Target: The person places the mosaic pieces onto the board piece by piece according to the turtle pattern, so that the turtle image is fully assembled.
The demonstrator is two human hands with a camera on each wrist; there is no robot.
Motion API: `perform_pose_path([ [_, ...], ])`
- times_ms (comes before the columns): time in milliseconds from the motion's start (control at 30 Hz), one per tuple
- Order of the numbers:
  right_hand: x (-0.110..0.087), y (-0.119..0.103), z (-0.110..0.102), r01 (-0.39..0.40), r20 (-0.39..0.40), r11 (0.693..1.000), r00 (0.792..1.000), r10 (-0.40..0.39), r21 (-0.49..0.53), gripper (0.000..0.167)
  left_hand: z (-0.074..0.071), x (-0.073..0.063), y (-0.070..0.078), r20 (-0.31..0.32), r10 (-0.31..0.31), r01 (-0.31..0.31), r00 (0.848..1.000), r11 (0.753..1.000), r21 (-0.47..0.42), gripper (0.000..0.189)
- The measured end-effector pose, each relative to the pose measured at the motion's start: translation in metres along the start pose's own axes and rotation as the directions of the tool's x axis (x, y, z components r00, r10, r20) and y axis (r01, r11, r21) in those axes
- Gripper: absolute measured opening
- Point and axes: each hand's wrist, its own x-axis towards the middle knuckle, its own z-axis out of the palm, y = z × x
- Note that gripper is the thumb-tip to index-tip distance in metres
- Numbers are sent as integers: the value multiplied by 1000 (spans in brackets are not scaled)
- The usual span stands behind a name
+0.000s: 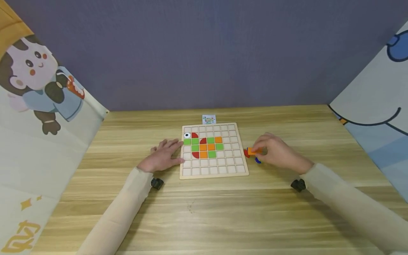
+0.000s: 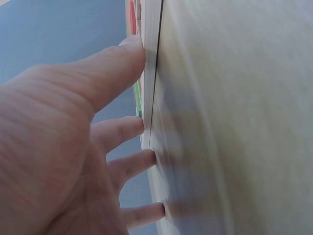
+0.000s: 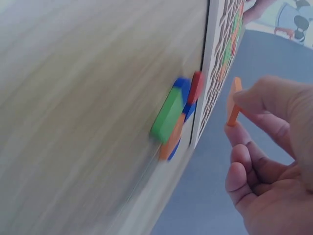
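Right hand (image 1: 276, 150) pinches an orange tile (image 3: 234, 107)
Fingers (image 2: 129, 162) spread, the left hand (image 1: 160, 156) touches a grid board (image 1: 214, 176), probably steadying it; the tile is right of it, near loose pieces (image 3: 168, 115) seemingly kept handy; beyond, a card (image 1: 209, 119).

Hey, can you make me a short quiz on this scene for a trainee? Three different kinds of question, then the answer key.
1. Multiple choice: what colour is the tile pinched in the right hand?
A) green
B) orange
C) blue

2. True or false: the picture card lies on the far side of the wooden grid board.

3. Fill in the blank: in the head view, the left hand touches the ____ edge of the wooden grid board.

Key:
1. B, orange
2. True
3. left
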Motion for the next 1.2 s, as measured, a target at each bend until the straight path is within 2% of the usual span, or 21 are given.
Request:
perform_pose_path([
  [333, 37, -21, 22, 74, 80, 997, 994, -76, 24, 12, 2, 1, -1, 3, 3, -3, 1000, 1000, 5, 76],
  [567, 61, -31, 36, 155, 110, 988, 982, -156, 17, 11, 1, 1, 0, 1, -4, 4, 1000, 1000, 4, 76],
  [833, 72, -39, 45, 77, 193, 995, 977, -88, 63, 12, 1, 2, -1, 5, -4, 4, 1000, 1000, 20, 76],
  [1200, 75, -50, 51, 8, 190, 1000, 982, -11, 16, 9, 0, 2, -1, 7, -9, 9, 1000, 1000, 13, 76],
])
